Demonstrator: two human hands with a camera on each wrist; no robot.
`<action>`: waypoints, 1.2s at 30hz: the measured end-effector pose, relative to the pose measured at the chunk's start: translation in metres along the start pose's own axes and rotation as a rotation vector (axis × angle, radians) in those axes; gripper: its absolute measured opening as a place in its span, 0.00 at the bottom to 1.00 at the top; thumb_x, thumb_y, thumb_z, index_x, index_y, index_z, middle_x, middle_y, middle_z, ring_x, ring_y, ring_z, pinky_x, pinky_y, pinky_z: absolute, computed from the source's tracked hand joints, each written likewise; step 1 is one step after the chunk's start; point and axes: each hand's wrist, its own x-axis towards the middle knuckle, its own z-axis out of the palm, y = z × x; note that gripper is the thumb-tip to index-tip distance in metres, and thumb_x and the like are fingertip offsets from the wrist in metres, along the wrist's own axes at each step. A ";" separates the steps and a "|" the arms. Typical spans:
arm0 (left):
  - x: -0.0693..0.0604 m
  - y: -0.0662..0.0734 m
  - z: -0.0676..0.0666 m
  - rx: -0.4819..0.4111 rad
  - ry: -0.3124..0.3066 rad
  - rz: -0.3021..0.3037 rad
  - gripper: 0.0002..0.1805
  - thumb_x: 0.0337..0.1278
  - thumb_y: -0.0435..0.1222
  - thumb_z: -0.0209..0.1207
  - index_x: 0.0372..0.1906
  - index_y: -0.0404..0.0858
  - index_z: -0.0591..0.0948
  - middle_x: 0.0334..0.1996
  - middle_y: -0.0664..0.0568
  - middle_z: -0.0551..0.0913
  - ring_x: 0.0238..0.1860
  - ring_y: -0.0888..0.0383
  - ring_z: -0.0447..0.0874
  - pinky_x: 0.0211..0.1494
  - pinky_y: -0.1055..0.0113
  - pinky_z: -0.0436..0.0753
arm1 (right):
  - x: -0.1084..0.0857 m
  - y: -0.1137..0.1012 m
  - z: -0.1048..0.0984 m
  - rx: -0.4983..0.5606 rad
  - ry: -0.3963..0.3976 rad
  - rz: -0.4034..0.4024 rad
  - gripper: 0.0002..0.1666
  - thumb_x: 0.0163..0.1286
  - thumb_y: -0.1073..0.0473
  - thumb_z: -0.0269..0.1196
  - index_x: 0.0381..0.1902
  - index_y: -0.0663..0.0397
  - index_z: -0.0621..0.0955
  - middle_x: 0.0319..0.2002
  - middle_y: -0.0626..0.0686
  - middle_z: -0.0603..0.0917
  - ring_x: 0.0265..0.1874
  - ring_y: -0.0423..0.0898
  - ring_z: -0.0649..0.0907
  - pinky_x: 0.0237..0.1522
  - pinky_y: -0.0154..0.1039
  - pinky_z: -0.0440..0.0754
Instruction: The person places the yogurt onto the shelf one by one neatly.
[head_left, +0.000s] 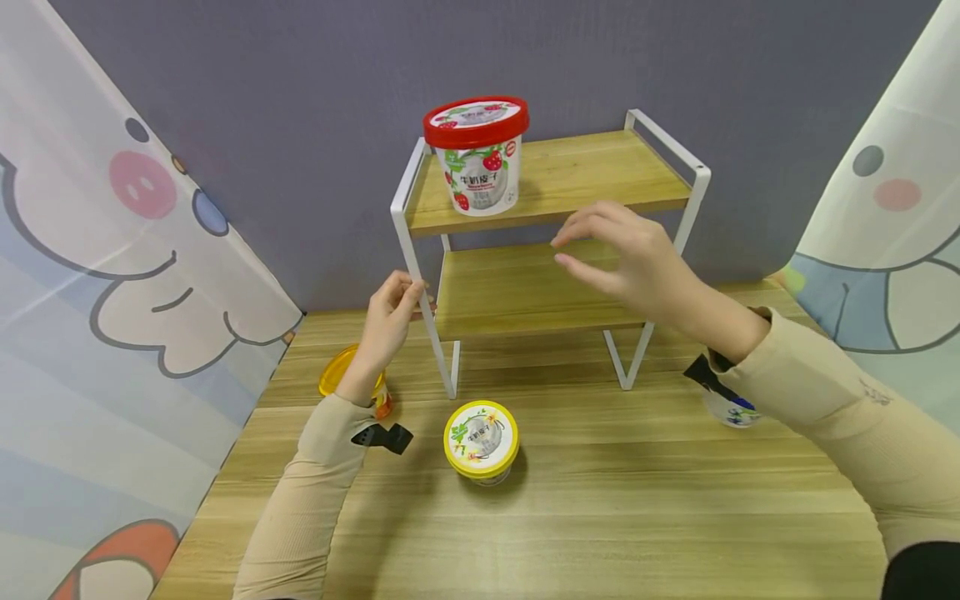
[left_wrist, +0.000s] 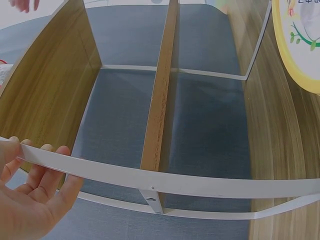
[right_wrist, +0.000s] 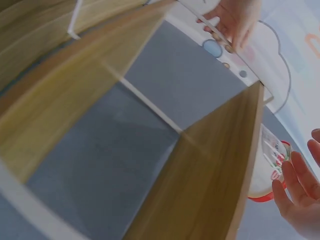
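Observation:
A two-tier wooden shelf (head_left: 600,171) with a white metal frame stands on the table. My left hand (head_left: 390,312) grips its left white leg (head_left: 410,250), and the left wrist view shows the fingers curled round that bar (left_wrist: 110,172). On the top board, at the left, a red-lidded tub (head_left: 483,171) with strawberry pictures stands upright. My right hand (head_left: 630,254) hangs in the air before the shelf's right half, thumb and fingers apart, holding nothing. In the right wrist view its fingers (right_wrist: 297,177) overlap the tub's outline; the head view shows them apart from it.
A yellow-lidded tub (head_left: 480,437) stands on the table (head_left: 600,517) in front of the shelf. An orange-lidded tub (head_left: 337,367) is partly behind my left forearm. Beside my right sleeve a blue-and-white tub (head_left: 731,412) shows partly. A grey wall (head_left: 300,100) rises behind.

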 end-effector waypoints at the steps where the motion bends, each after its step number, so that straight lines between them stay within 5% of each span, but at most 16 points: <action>1: 0.000 0.000 0.000 0.000 0.000 -0.002 0.14 0.64 0.35 0.44 0.39 0.23 0.69 0.32 0.32 0.74 0.28 0.64 0.80 0.39 0.58 0.81 | -0.004 0.001 0.000 -0.006 -0.011 -0.004 0.09 0.50 0.70 0.66 0.32 0.64 0.79 0.34 0.57 0.79 0.39 0.49 0.77 0.44 0.31 0.74; 7: 0.000 0.000 -0.001 -0.005 -0.005 -0.005 0.15 0.64 0.36 0.44 0.39 0.23 0.69 0.33 0.28 0.73 0.33 0.45 0.80 0.40 0.57 0.81 | -0.026 0.005 -0.004 -0.023 -0.061 -0.029 0.09 0.49 0.71 0.65 0.31 0.65 0.79 0.34 0.57 0.79 0.37 0.50 0.77 0.45 0.31 0.73; 10: 0.000 0.000 0.000 -0.001 -0.001 -0.002 0.15 0.64 0.36 0.44 0.39 0.23 0.69 0.32 0.31 0.74 0.34 0.42 0.79 0.40 0.56 0.81 | -0.037 0.007 -0.007 -0.039 -0.081 -0.025 0.07 0.57 0.63 0.61 0.32 0.64 0.79 0.33 0.57 0.79 0.37 0.50 0.77 0.41 0.32 0.74; 16: -0.001 0.000 0.000 -0.003 0.001 -0.014 0.15 0.64 0.35 0.44 0.39 0.23 0.69 0.30 0.38 0.75 0.35 0.38 0.78 0.40 0.58 0.81 | -0.058 0.013 -0.012 -0.026 -0.073 -0.012 0.24 0.66 0.46 0.49 0.30 0.61 0.80 0.32 0.54 0.79 0.33 0.48 0.78 0.39 0.24 0.73; 21: -0.002 0.009 0.001 -0.012 -0.009 -0.032 0.13 0.64 0.33 0.44 0.40 0.22 0.69 0.34 0.27 0.73 0.32 0.51 0.80 0.41 0.56 0.81 | -0.077 0.019 -0.018 -0.030 -0.088 0.042 0.26 0.65 0.44 0.47 0.30 0.60 0.80 0.32 0.52 0.79 0.33 0.46 0.78 0.41 0.19 0.71; 27: -0.006 0.023 0.003 0.003 -0.001 -0.041 0.13 0.64 0.30 0.42 0.39 0.20 0.68 0.28 0.41 0.75 0.29 0.60 0.80 0.42 0.53 0.80 | -0.101 0.025 -0.026 -0.106 -0.169 0.157 0.11 0.62 0.55 0.59 0.31 0.57 0.80 0.33 0.50 0.79 0.35 0.45 0.77 0.41 0.21 0.70; 31: -0.004 0.017 0.002 -0.007 -0.011 -0.035 0.13 0.64 0.30 0.42 0.40 0.19 0.68 0.31 0.31 0.74 0.29 0.62 0.79 0.42 0.55 0.80 | -0.118 0.030 -0.034 -0.177 -0.230 0.197 0.06 0.57 0.60 0.63 0.32 0.56 0.80 0.33 0.49 0.79 0.35 0.46 0.77 0.37 0.29 0.73; 36: 0.000 0.002 -0.001 -0.020 -0.022 -0.023 0.14 0.64 0.33 0.44 0.40 0.22 0.69 0.34 0.27 0.73 0.29 0.62 0.80 0.42 0.54 0.80 | -0.136 0.041 -0.042 -0.222 -0.244 0.183 0.10 0.61 0.55 0.60 0.32 0.56 0.79 0.31 0.50 0.79 0.32 0.47 0.78 0.31 0.34 0.74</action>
